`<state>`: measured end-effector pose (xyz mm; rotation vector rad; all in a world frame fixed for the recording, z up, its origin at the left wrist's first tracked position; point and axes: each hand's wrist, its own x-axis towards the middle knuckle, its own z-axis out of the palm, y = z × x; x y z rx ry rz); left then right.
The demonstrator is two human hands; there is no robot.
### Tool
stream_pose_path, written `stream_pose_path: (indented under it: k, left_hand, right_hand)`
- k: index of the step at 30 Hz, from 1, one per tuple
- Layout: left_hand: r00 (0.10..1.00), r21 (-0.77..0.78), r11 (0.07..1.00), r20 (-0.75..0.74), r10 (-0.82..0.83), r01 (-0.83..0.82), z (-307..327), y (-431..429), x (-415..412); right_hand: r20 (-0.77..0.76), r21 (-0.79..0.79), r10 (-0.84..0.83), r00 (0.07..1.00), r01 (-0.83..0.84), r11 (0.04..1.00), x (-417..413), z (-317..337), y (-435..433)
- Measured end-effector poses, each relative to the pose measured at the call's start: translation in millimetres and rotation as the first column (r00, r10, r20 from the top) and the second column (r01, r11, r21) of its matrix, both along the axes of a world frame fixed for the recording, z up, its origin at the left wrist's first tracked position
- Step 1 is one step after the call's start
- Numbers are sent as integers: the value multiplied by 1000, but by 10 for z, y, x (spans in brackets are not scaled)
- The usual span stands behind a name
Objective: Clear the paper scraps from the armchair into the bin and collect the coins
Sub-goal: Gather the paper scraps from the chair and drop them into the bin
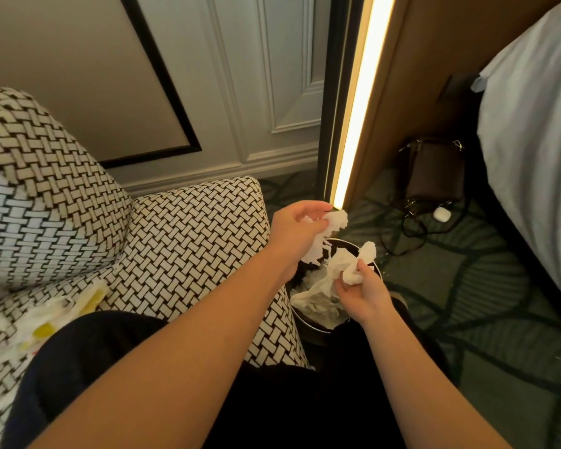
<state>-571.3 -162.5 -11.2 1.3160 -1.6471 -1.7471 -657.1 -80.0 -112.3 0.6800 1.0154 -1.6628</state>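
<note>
My left hand (pixel 297 226) grips a torn white paper scrap (pixel 332 222) that hangs down over the bin. My right hand (pixel 365 291) is closed on a crumpled white tissue (pixel 353 272), also above the bin. The dark round bin (pixel 308 320) stands on the floor against the armchair's right arm and holds more white paper and a plastic liner. The armchair (pixel 188 241) has a black-and-white woven pattern. More white and yellow paper scraps (pixel 46 322) lie on its seat at the left. No coins show.
A lit vertical light strip (pixel 358 102) runs up the wall behind the bin. A brown bag (pixel 434 171), black cables and a white earbud case (pixel 441 214) lie on the patterned carpet. A bed (pixel 531 157) fills the right side. My dark-clothed lap hides the seat's front.
</note>
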Motion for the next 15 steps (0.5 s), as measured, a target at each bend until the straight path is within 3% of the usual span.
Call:
stream_pose_path:
  k: [5, 15]
  left_hand:
    - [999, 10, 999, -11, -39, 39, 27, 40, -3]
    - [991, 87, 994, 110, -70, 60, -50, 24, 96]
  right_hand:
    - [-5, -17, -9, 1000, 9, 1000, 6, 29, 33]
    - [-45, -37, -34, 998, 32, 999, -7, 8, 11]
